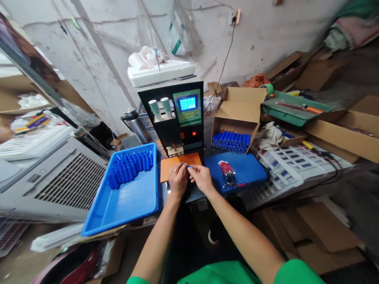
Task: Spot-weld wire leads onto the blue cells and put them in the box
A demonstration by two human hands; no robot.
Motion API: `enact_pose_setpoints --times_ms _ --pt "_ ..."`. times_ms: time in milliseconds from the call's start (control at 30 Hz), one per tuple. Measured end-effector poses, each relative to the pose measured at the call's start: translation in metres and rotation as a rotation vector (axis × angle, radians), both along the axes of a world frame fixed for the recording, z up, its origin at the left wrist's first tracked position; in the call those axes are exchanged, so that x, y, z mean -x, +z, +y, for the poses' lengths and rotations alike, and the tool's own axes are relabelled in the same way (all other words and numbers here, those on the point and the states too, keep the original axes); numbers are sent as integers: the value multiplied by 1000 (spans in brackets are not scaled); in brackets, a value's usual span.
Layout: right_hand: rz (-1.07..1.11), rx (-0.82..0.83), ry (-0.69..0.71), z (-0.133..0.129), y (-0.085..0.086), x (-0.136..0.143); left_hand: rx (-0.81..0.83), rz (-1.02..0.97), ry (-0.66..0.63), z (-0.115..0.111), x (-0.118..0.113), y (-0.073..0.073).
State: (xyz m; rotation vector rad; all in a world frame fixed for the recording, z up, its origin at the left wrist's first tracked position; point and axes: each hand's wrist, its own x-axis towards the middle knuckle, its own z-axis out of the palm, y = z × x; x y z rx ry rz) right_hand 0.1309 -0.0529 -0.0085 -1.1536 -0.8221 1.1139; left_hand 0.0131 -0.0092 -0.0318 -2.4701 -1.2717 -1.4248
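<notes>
Over the front of an orange plate [166, 169], at the foot of a black machine [166, 132] with a lit blue display, my two hands meet. My left hand [178, 179], with a ring on one finger, is pinched closed. Fingers of my right hand [201, 177] are also pressed together, close to the left fingertips. A small bit of blue shows between the hands; the rest of that item is hidden by the fingers. Blue cylinders [127, 167] stand in a blue tray [127, 209] on the left. Red and black wires [227, 173] lie on a blue pad [251, 169] to the right.
An open cardboard box [237, 112] with more blue cylinders sits behind the pad. A steel flask [137, 126] stands left of the machine. Farther right are a green tray [296, 106] and a white plastic crate [275, 165]. A white foam lid [166, 73] rests on the machine.
</notes>
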Motion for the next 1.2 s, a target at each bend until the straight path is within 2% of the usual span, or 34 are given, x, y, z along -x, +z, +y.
enact_pose_setpoints --times_ms 67,133,267,333,400,467,567,667,767,867,967,1067,1200 --pt "-7 16 -16 -2 0 -3 -11 31 -39 2 -2 3" --pt "-114 -10 -74 -7 1 -9 -5 42 -84 4 -4 7" --pt "-611 -264 -370 -26 12 -26 52 7 -219 6 -13 17" --pt "-818 -414 -424 -33 19 -38 84 -26 -282 6 -21 23" --pt "-905 -514 -439 -39 22 -53 118 -77 -306 8 -33 29" --pt "-899 -551 -505 -44 19 -70 153 -133 -300 13 -48 37" --pt "-844 -503 -625 -59 2 -97 220 -184 -309 29 -80 49" --pt "-815 -411 -676 -86 -25 -114 307 -217 -318 55 -121 56" --pt "-787 -330 -692 -118 -54 -117 353 -303 -294 86 -162 55" --pt "-768 -255 -672 -148 -85 -114 327 -291 -280 115 -193 45" --pt "-741 -196 -648 -170 -116 -110 332 -122 -303 135 -206 29" --pt "-720 -119 -623 -185 -140 -105 358 85 -331 148 -204 14" --pt "-696 -74 -565 -193 -150 -99 289 292 -418 159 -196 4"
